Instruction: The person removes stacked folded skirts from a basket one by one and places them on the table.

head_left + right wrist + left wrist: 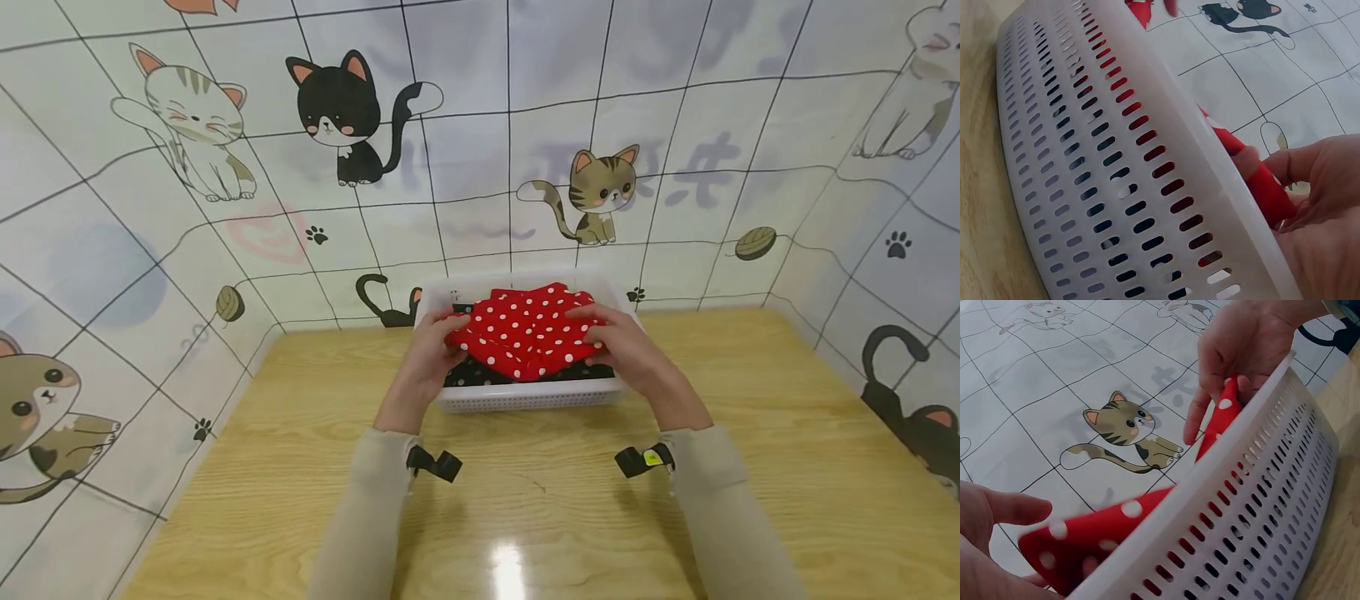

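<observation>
A red cloth with white dots (525, 329), folded and rumpled, lies across the top of a white plastic basket (525, 400). At its left end my left hand (433, 354) holds the edge between fingers and thumb. My right hand (626, 346) grips the opposite end, and the right wrist view shows the red fabric (1266, 194) tucked between thumb and fingers. Beneath it, black dotted cloth (480, 372) fills the front of the basket. What lies deeper inside is hidden.
The basket stands on a wooden table (300, 467), near its back edge. Behind and on both sides hangs a white gridded sheet (465, 167) printed with cartoon cats. Slotted basket walls (1260, 506) rise close in front of both wrists.
</observation>
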The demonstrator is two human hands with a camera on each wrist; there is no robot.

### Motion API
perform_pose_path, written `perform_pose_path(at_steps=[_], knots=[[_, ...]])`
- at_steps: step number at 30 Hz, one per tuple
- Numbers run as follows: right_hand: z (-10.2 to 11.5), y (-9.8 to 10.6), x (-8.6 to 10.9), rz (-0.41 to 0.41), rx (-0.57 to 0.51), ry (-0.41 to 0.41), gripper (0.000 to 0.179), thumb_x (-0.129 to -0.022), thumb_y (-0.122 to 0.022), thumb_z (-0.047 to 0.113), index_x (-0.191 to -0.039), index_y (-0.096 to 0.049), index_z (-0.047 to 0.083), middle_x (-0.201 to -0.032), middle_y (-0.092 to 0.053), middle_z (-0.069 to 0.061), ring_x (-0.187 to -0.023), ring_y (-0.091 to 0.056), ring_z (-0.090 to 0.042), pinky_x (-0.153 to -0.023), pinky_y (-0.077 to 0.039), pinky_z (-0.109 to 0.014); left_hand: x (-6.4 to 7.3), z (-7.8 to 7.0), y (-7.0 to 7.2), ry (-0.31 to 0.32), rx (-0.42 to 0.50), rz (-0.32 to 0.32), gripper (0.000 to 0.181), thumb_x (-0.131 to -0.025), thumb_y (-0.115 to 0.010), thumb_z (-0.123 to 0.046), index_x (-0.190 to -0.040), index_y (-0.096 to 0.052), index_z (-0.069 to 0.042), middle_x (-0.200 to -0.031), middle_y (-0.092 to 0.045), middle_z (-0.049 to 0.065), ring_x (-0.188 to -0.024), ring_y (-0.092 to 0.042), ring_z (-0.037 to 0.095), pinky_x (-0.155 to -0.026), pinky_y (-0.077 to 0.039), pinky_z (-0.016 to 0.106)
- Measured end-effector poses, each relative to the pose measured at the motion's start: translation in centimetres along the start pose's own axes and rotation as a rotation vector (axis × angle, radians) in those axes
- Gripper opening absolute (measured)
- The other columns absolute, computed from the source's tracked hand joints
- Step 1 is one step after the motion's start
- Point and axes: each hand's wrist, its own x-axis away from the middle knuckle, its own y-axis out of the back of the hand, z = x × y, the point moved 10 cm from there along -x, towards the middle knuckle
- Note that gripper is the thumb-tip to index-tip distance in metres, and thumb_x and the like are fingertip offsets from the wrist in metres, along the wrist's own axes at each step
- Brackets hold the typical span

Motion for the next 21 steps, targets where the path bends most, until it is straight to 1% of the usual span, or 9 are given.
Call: perform_pose_path(at_steps=[3,6,8,11,13,15,17,19,21], knots=[[0.0,0.2,0.0,0.000,-0.057,-0.012,0.052,-0.101,-0.040,0.003,-0.152,-0.046,0.005,-0.171,-0.018,-0.010,-0.126,-0.045,-0.036,-0.072,-0.056,-0.020,-0.2,0.0,0.1,-0.028,0.029,-0.043,0.064,-0.100,-0.064,-0.018,-0.156,-0.032,-0.017,-0.151,-0.045,0.013,-0.121,-0.055,0.028,-0.110,-0.049,0.039],[-0.2,0.5,0.0,-0.013,-0.065,-0.031,0.054,-0.100,-0.039,0.003,-0.154,-0.045,0.005,-0.171,-0.018,-0.012,-0.117,-0.050,-0.031,-0.069,-0.056,-0.020,-0.3,0.2,0.2,-0.035,0.070,-0.058,0.068,-0.098,-0.062,-0.011,-0.158,-0.031,-0.019,-0.154,-0.041,0.014,-0.118,-0.055,0.028,-0.111,-0.049,0.039],[-0.3,0.7,0.1,-0.018,-0.046,-0.046,0.055,-0.101,-0.039,0.004,-0.156,-0.042,0.005,-0.169,-0.021,-0.016,-0.104,-0.056,-0.026,-0.069,-0.056,-0.019,-0.5,0.4,0.2,-0.023,0.103,-0.029,0.068,-0.097,-0.059,-0.006,-0.158,-0.030,-0.018,-0.156,-0.038,0.014,-0.119,-0.052,0.028,-0.110,-0.049,0.038],[-0.5,0.9,0.2,-0.020,0.005,-0.065,0.055,-0.104,-0.040,0.009,-0.158,-0.039,0.004,-0.165,-0.028,-0.022,-0.086,-0.062,-0.019,-0.068,-0.057,-0.020,-0.6,0.7,0.4,0.018,0.148,0.036,0.065,-0.096,-0.055,-0.002,-0.156,-0.034,-0.017,-0.155,-0.036,0.013,-0.124,-0.047,0.028,-0.104,-0.049,0.032],[-0.5,1.0,0.3,-0.023,0.039,-0.068,0.053,-0.106,-0.042,0.015,-0.158,-0.040,0.003,-0.161,-0.035,-0.024,-0.080,-0.065,-0.016,-0.068,-0.058,-0.021,-0.7,0.9,0.4,0.052,0.178,0.093,0.063,-0.096,-0.051,0.001,-0.155,-0.037,-0.016,-0.157,-0.035,0.011,-0.129,-0.043,0.027,-0.099,-0.049,0.028],[-0.4,0.9,0.3,-0.024,0.074,-0.066,0.052,-0.108,-0.045,0.023,-0.156,-0.042,0.001,-0.156,-0.042,-0.025,-0.083,-0.067,-0.016,-0.069,-0.059,-0.023,-0.7,1.0,0.4,0.076,0.199,0.136,0.061,-0.096,-0.049,0.002,-0.155,-0.040,-0.013,-0.159,-0.032,0.009,-0.135,-0.040,0.027,-0.099,-0.049,0.026],[-0.4,0.9,0.2,-0.033,0.100,-0.066,0.054,-0.108,-0.050,0.030,-0.153,-0.045,0.001,-0.151,-0.048,-0.024,-0.092,-0.067,-0.018,-0.071,-0.061,-0.024,-0.6,0.9,0.3,0.080,0.195,0.168,0.061,-0.095,-0.048,0.004,-0.154,-0.042,-0.009,-0.161,-0.029,0.007,-0.139,-0.037,0.028,-0.104,-0.049,0.026],[-0.4,0.9,0.2,-0.047,0.118,-0.067,0.054,-0.107,-0.055,0.034,-0.150,-0.049,0.001,-0.147,-0.051,-0.023,-0.105,-0.065,-0.022,-0.076,-0.062,-0.024,-0.6,0.6,0.1,0.057,0.131,0.183,0.057,-0.097,-0.049,0.002,-0.153,-0.044,-0.005,-0.161,-0.030,0.007,-0.141,-0.038,0.029,-0.112,-0.048,0.030],[-0.3,1.1,0.2,-0.077,0.139,-0.069,0.053,-0.105,-0.058,0.035,-0.147,-0.053,0.002,-0.148,-0.051,-0.020,-0.117,-0.058,-0.026,-0.080,-0.061,-0.022,-0.6,0.2,0.0,0.009,0.005,0.172,0.050,-0.101,-0.052,-0.005,-0.150,-0.049,-0.001,-0.158,-0.038,0.010,-0.139,-0.043,0.028,-0.117,-0.045,0.035]])
